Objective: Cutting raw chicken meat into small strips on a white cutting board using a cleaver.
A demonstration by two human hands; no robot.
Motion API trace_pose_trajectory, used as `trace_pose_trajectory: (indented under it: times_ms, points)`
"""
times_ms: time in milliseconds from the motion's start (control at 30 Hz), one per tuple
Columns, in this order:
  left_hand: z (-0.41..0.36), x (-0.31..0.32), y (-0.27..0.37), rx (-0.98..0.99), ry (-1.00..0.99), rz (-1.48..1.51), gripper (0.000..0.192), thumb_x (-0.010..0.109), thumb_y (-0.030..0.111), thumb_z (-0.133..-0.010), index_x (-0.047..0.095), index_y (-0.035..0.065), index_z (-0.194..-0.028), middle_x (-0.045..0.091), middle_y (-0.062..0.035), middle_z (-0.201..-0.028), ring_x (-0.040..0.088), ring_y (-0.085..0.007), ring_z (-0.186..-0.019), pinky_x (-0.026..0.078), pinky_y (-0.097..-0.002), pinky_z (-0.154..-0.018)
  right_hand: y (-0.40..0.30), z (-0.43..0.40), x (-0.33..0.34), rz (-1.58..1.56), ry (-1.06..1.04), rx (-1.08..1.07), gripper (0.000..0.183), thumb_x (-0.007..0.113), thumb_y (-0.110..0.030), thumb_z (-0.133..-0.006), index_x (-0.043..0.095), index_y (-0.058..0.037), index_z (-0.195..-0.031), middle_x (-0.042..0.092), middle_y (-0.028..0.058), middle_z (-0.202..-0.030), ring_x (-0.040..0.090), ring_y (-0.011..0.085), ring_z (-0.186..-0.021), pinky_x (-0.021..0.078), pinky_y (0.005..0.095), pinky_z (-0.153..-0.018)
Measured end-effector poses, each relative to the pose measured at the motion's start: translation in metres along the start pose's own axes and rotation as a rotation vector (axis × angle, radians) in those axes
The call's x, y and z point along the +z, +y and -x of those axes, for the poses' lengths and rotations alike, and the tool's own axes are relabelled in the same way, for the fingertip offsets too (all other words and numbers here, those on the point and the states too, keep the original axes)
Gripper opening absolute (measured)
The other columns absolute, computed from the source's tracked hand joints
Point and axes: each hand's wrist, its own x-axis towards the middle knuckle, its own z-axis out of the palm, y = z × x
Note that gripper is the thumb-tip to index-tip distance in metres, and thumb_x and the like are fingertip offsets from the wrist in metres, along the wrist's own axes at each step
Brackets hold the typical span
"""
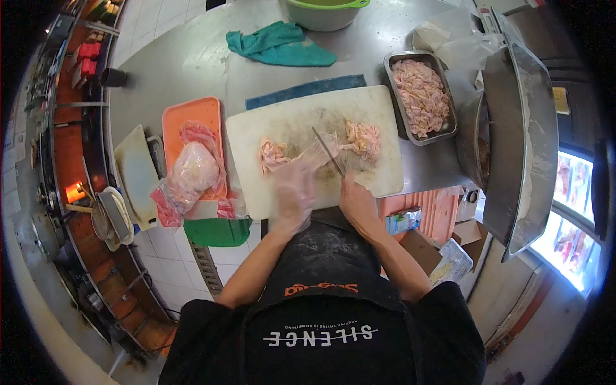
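My right hand (357,198) is closed round the handle of a knife (328,150), its blade slanting over a white cutting board (245,187). My left hand (292,195), blurred and in a clear plastic glove, is beside the blade near pale raw meat (313,153); its grip is too blurred to tell. One small pile of raw meat (273,155) lies on the board's left part, and a pile of cut pieces (363,139) on its right. Right of the board, a metal tray (455,131) holds many cut pieces. Bagged raw meat (195,168) rests on an orange tray (169,115).
A blue cloth strip (305,90) lies along the board's far edge, with a teal cloth (284,45) beyond it. A green-rimmed bowl (327,17) stands at the back. A large metal pan (517,144) is at the right, and a second cutting board (137,178) at the left.
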Motion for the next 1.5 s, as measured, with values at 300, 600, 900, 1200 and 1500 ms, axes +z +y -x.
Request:
trace_pose_trajectory:
  times_ms: [300, 600, 900, 1200, 1500]
  points:
    - [-0.013, 0.055, -0.019, 0.118, -0.175, 0.037, 0.013, 0.067, 0.005, -0.078, 0.061, 0.0048, -0.090, 0.060, -0.0144, -0.083, 0.060, -0.0355, -0.076, 0.049, -0.0448, -0.061, 0.005, 0.005, 0.011, 0.038, -0.048, 0.022, 0.036, 0.050, -0.009, -0.090, 0.041, -0.0009, -0.124, 0.066, 0.0265, -0.079, 0.066, 0.0474, -0.071, 0.0536, 0.0561, -0.064]
    - [-0.006, 0.062, -0.028, 0.102, -0.244, -0.006, 0.022, 0.068, 0.012, -0.075, 0.061, 0.0042, -0.095, 0.061, -0.0144, -0.089, 0.061, -0.0357, -0.083, 0.051, -0.0448, -0.067, -0.032, -0.041, 0.000, 0.011, -0.003, 0.025, 0.036, 0.046, -0.009, -0.091, 0.040, -0.0004, -0.126, 0.065, 0.0330, -0.079, 0.066, 0.0494, -0.072, 0.0523, 0.0582, -0.065]
    - [-0.022, 0.022, -0.014, 0.029, -0.066, -0.281, 0.035, 0.071, 0.017, -0.076, 0.062, 0.0015, -0.107, 0.064, -0.0172, -0.086, 0.063, -0.0360, -0.081, 0.049, -0.0474, -0.067, 0.009, -0.012, -0.012, 0.006, 0.077, 0.186, 0.032, 0.044, -0.015, -0.097, 0.042, 0.0031, -0.124, 0.063, 0.0342, -0.076, 0.064, 0.0525, -0.074, 0.0503, 0.0602, -0.066]
    - [-0.033, 0.015, -0.020, 0.115, -0.732, -0.327, 0.046, 0.067, 0.041, -0.088, 0.066, -0.0039, -0.098, 0.065, -0.0231, -0.073, 0.066, -0.0351, -0.070, 0.050, -0.0458, -0.063, 0.014, -0.012, -0.003, -0.166, 0.217, 0.074, 0.022, 0.046, -0.021, -0.102, 0.048, 0.0010, -0.107, 0.060, 0.0325, -0.068, 0.059, 0.0536, -0.065, 0.0436, 0.0607, -0.056]
    - [-0.040, 0.030, 0.014, -0.576, -0.518, 0.775, 0.038, 0.064, 0.032, -0.091, 0.065, -0.0047, -0.102, 0.071, -0.0164, -0.080, 0.069, -0.0252, -0.070, 0.052, -0.0383, -0.067, -0.001, 0.002, -0.027, -0.427, 0.337, 0.084, 0.019, 0.049, -0.017, -0.102, 0.047, 0.0000, -0.095, 0.057, 0.0298, -0.065, 0.057, 0.0524, -0.064, 0.0381, 0.0563, -0.053]
